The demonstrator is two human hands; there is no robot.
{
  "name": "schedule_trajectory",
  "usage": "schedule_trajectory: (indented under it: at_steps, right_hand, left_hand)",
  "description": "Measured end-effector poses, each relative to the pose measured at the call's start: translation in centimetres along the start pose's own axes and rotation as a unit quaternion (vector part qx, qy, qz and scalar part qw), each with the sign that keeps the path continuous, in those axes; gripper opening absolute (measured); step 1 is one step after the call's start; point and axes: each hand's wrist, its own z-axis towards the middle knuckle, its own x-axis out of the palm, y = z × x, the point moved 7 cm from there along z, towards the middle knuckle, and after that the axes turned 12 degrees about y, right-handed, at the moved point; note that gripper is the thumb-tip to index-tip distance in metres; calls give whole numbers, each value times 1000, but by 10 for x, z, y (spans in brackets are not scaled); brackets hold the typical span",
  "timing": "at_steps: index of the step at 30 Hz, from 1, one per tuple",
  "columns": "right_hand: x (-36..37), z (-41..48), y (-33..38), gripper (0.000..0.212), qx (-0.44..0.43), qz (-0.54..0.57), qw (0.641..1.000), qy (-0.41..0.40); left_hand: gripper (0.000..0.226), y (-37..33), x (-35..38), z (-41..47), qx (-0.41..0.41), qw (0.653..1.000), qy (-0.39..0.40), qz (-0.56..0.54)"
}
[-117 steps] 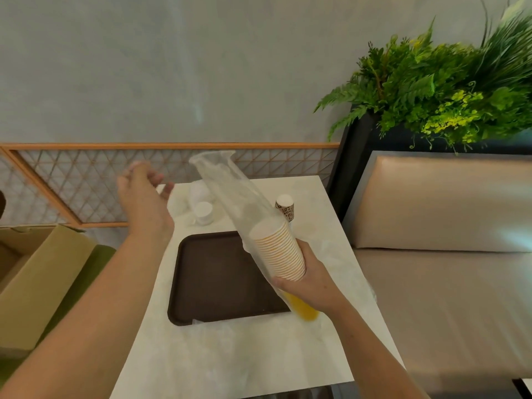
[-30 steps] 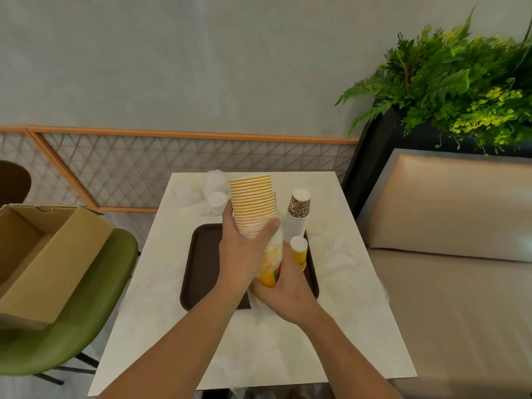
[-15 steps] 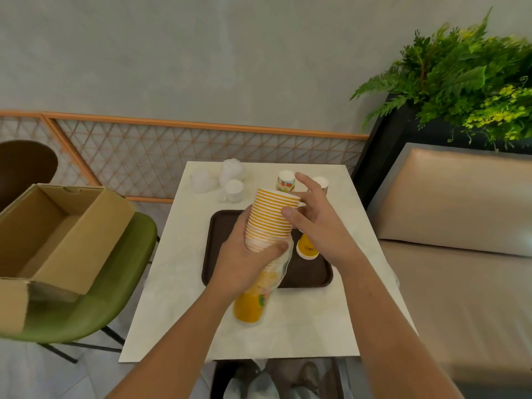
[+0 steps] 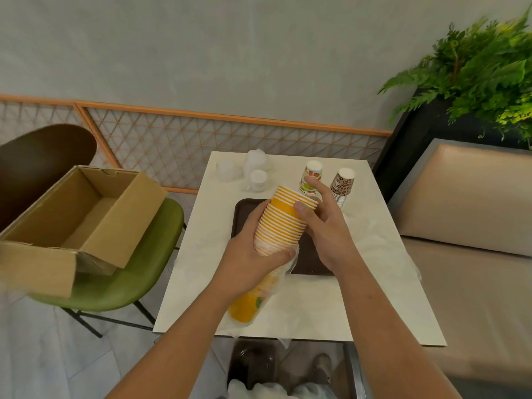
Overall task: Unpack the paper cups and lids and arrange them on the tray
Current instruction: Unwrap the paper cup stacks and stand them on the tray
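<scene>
1. A tall nested stack of orange ribbed paper cups is held tilted above the dark brown plastic tray, its lower end sheathed in a clear plastic sleeve.
2. The stack's middle is gripped by the left hand; its topmost cup is pinched by the right hand.
3. A multicoloured cup stack, a leopard-print cup stack and wrapped white lids are seen on the white marble-look table beyond the tray.
4. Unpacking is judged partly done, arranging largely ahead; much of the tray is hidden by the hands.
5. An open cardboard box is set on a green chair.
</scene>
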Motion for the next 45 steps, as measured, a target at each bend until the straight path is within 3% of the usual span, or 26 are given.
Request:
schedule_trajectory:
  at_steps: [4,8,13,17,20,22,27,31,35,45]
  right_hand:
    - [-5,1,4,82,-12,25,999,-46]
    - [-23,4,15,60,-26,83,989,-124]
    - [-82,8,25,59,-55,197,947,-249]
    - [-130,7,20,59,-13,191,948,-254]
    - [-159,8,6,50,68,133,963,-223]
    - [-182,10,-4,54,119,10,969,-216]
    - [-220,27,-20,72,197,-322,913,-152]
    - [-221,52,-37,78,223,-520,824,-41]
    - [-202,83,-64,70,218,-732,641,82]
    - [-144,128,-141,54,220,-882,341,240]
  left_hand:
    - [92,3,3,-2,2,1000,6,6]
    - [95,9,9,3,-7,1000,17,13]
    - [96,16,19,14,-30,999,22,14]
    - [96,16,26,31,-44,999,8,12]
    - [96,15,34,48,-57,998,-2,10]
    - [96,15,40,60,-65,998,-8,7]
    - [94,12,55,93,-79,997,-22,0]
    - [95,13,67,115,-83,996,-24,-18]
    - [95,17,75,128,-90,995,-26,-22]
    - [96,30,78,136,-125,991,-52,-18]
